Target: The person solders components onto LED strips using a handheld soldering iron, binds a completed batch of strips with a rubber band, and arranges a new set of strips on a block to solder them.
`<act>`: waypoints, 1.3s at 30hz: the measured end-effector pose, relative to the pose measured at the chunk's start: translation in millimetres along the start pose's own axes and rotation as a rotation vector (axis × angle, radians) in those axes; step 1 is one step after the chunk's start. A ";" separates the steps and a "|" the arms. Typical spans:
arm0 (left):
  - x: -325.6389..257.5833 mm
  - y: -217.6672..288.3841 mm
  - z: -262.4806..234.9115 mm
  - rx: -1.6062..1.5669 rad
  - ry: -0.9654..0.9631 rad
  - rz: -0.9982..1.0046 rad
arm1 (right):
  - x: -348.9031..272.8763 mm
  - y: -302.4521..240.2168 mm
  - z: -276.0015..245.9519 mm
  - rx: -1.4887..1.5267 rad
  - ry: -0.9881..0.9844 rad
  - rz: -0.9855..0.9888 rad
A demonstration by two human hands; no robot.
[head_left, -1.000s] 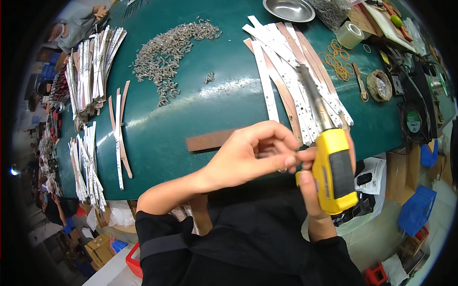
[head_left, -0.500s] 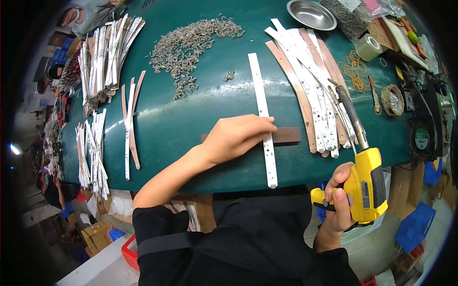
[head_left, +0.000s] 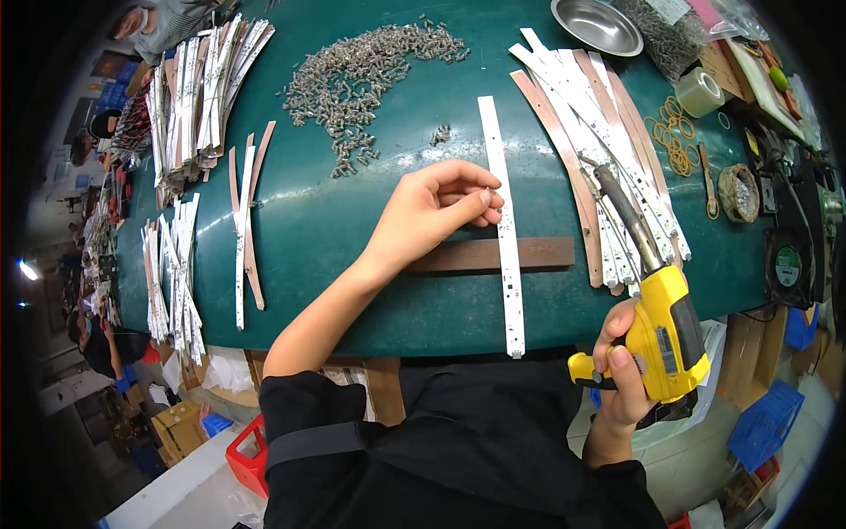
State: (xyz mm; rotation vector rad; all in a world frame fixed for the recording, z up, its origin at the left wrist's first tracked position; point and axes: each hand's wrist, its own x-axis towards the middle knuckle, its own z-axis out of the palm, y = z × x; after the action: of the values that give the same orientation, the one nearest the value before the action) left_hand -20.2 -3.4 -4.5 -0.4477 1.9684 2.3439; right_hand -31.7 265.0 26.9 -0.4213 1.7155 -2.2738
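Observation:
A white LED circuit strip (head_left: 509, 273) lies lengthwise across a dark brown wooden bar (head_left: 546, 252) on the green table. Just left of the strip is my left hand (head_left: 441, 204), its thumb and fingertips pinched together. Whatever the pinch holds is too small to make out. My right hand (head_left: 627, 375) grips a yellow and black soldering gun (head_left: 671, 344) by its handle. The gun's metal barrel points up and away, its tip over a pile of white and tan strips (head_left: 564, 132) on the right.
Many small metal parts (head_left: 352, 84) are heaped at the far middle, with a few loose ones (head_left: 440, 135) nearer. Strip bundles (head_left: 198, 97) lie on the left. Far right are a steel bowl (head_left: 599, 26), rubber bands (head_left: 674, 137), a tape roll (head_left: 699, 93) and a small fan (head_left: 786, 264).
My left hand has risen off the strip and moved to its left side, fingers now pinched. The right hand still grips the soldering gun. The view has shifted slightly.

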 end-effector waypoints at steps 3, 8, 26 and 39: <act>2.3 -0.9 0.9 0.503 0.079 0.255 | 0.0 3.4 -0.8 0.032 -0.011 0.020; 1.6 -7.7 0.5 0.529 0.129 0.290 | -2.1 9.7 0.3 0.008 -0.019 0.052; 2.9 -14.1 1.6 0.786 0.161 0.508 | -2.4 17.0 -0.6 -0.019 -0.080 0.108; 3.2 -18.5 6.5 0.880 0.180 0.561 | -4.6 18.7 2.8 0.017 -0.052 0.097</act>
State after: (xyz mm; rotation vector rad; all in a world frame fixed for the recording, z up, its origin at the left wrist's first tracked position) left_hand -20.5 5.9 -22.0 -0.0332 3.2229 1.3514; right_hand -25.8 259.3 9.2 -0.3814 1.6539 -2.1881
